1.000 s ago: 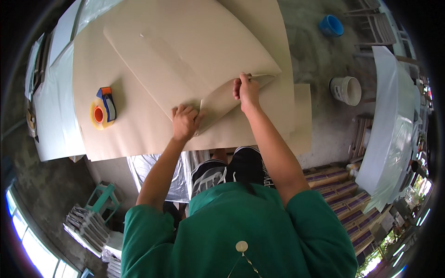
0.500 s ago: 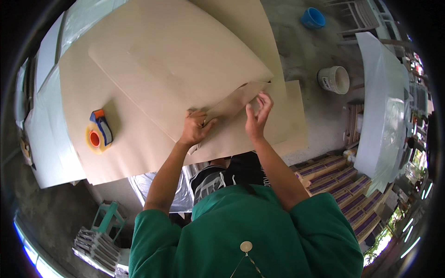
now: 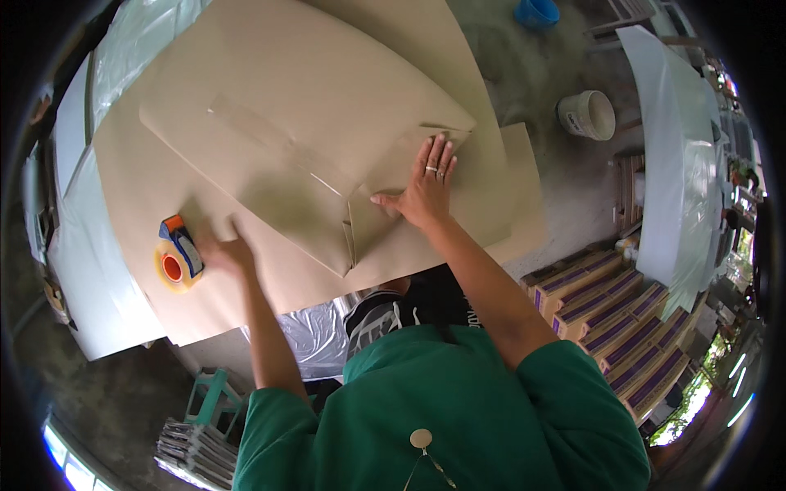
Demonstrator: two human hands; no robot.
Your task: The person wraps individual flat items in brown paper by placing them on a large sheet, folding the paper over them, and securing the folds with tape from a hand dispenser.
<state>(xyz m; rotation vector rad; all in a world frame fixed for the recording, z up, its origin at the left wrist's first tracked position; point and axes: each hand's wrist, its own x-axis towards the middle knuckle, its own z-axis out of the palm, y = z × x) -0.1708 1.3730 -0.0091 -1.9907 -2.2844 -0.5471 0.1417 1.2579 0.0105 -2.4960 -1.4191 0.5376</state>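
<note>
A large flat item wrapped in brown kraft paper [image 3: 311, 74] lies on the table in front of me. Its near right end is folded over into a flap [image 3: 377, 217]. My right hand [image 3: 427, 182] presses on this flap, open, with thumb and fingers spread. To the left, my left hand [image 3: 231, 252] is blurred by motion beside a tape dispenser [image 3: 178, 255] with an orange end and a roll of clear tape. Its thumb appears apart from its fingers, and I see nothing held in it. A strip of clear tape [image 3: 262, 135] runs across the wrapped top.
More kraft paper [image 3: 522, 180] sticks out at the right. White plastic-covered panels [image 3: 98, 270] line the left side. On the floor are a white bucket [image 3: 585, 114], a blue bucket [image 3: 537, 11], stacked long cartons [image 3: 610, 311] and a green stool [image 3: 214, 401]. A plastic-covered table [image 3: 667, 164] stands far right.
My left hand has left the fold and moved left to the tape dispenser. My right hand has shifted left and now lies flat on the flap, which is folded down.
</note>
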